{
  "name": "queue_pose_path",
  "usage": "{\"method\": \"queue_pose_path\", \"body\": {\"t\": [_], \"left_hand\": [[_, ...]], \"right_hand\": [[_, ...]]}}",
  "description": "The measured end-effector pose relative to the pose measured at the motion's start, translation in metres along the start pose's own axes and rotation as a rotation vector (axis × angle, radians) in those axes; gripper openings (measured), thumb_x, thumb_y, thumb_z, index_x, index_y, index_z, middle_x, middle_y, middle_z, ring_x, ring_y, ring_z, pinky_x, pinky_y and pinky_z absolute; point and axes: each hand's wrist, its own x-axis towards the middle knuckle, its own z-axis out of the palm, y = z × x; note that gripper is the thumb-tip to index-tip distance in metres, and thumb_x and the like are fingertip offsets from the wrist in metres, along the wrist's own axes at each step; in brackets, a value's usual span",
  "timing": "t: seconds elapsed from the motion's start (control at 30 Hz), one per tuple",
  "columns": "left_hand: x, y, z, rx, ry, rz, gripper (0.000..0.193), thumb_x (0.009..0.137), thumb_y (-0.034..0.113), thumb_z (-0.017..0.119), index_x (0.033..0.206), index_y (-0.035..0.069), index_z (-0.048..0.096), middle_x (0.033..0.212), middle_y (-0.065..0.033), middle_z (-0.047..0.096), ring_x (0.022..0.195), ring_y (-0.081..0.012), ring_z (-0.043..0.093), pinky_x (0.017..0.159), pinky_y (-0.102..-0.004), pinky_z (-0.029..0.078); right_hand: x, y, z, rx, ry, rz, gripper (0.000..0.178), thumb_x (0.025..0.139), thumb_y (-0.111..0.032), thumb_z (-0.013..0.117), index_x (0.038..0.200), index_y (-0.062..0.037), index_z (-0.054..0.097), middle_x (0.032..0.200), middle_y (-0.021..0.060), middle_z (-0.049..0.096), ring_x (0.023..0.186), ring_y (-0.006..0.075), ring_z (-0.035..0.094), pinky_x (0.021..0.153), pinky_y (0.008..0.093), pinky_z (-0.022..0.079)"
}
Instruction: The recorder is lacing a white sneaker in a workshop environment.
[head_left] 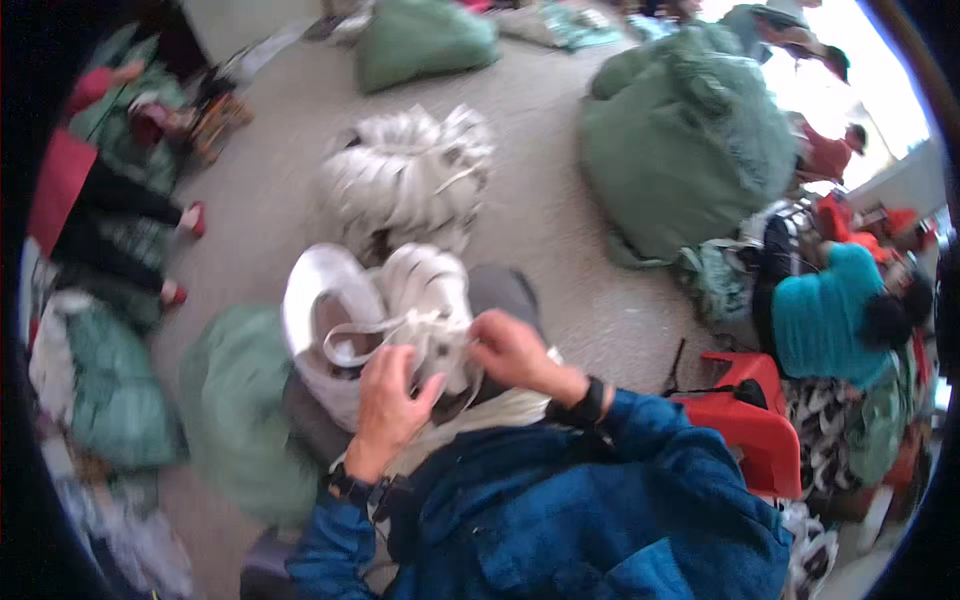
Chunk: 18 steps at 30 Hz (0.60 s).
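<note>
On my lap rests a bundle of cream-white pieces [425, 275], which look like nested shoe uppers, with a thin white cord [362, 328] looped across its near end. My left hand [392, 405] is at the near left side of the bundle, thumb and fingers apart, close to the cord. At the right side, my right hand [512, 350] has its fingertips pressed together against the bundle; what they pinch is hidden. A white open-topped tub [300, 305] stands against the bundle's left, with something small and pale inside.
A larger heap of cream-white bundles [410, 180] lies on the floor ahead. Big green sacks [680, 140] stand at the far right, another green sack [245, 410] at my left. Beside my right arm is a red plastic chair [745, 425]. People sit on both sides, one in a turquoise top [835, 310].
</note>
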Motion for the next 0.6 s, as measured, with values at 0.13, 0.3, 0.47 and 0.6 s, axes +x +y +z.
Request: {"method": "queue_pose_path", "body": {"t": [0.13, 0.3, 0.47, 0.6], "left_hand": [[0.009, -0.025, 0.021, 0.212, 0.079, 0.071, 0.044, 0.086, 0.014, 0.067, 0.125, -0.001, 0.052, 0.109, -0.0207, 0.058, 0.105, -0.0399, 0.057, 0.089, -0.0481, 0.048], [0.017, -0.035, 0.031, 0.329, 0.045, 0.17, 0.031, 0.093, 0.007, 0.055, 0.123, -0.001, 0.053, 0.11, -0.02, 0.058, 0.099, -0.0389, 0.06, 0.08, -0.047, 0.052], [0.021, -0.035, 0.029, 0.197, 0.128, 0.157, 0.023, 0.093, 0.009, 0.058, 0.114, -0.001, 0.058, 0.104, -0.0196, 0.06, 0.095, -0.0388, 0.061, 0.079, -0.0476, 0.051], [0.024, -0.03, 0.02, -0.033, 0.132, 0.01, 0.015, 0.094, 0.011, 0.059, 0.101, -0.003, 0.062, 0.094, -0.0198, 0.063, 0.088, -0.039, 0.062, 0.076, -0.0455, 0.049]], "right_hand": [[0.013, -0.019, 0.013, -0.009, -0.022, -0.209, 0.015, 0.083, -0.011, 0.069, 0.093, -0.0042, 0.061, 0.081, 0.0155, 0.059, 0.076, 0.0378, 0.061, 0.065, 0.0458, 0.05], [0.035, -0.031, 0.018, -0.247, -0.221, -0.219, 0.015, 0.086, -0.015, 0.063, 0.092, -0.0019, 0.058, 0.084, 0.0175, 0.064, 0.076, 0.0396, 0.065, 0.065, 0.0475, 0.053], [0.045, -0.029, 0.03, -0.365, -0.259, -0.233, 0.018, 0.087, -0.017, 0.063, 0.093, -0.0011, 0.058, 0.083, 0.0171, 0.065, 0.074, 0.0372, 0.068, 0.06, 0.0471, 0.054], [0.047, -0.034, 0.034, -0.408, -0.287, -0.196, 0.018, 0.087, -0.017, 0.063, 0.093, -0.0014, 0.058, 0.083, 0.0157, 0.065, 0.073, 0.0354, 0.068, 0.06, 0.0469, 0.054]]}}
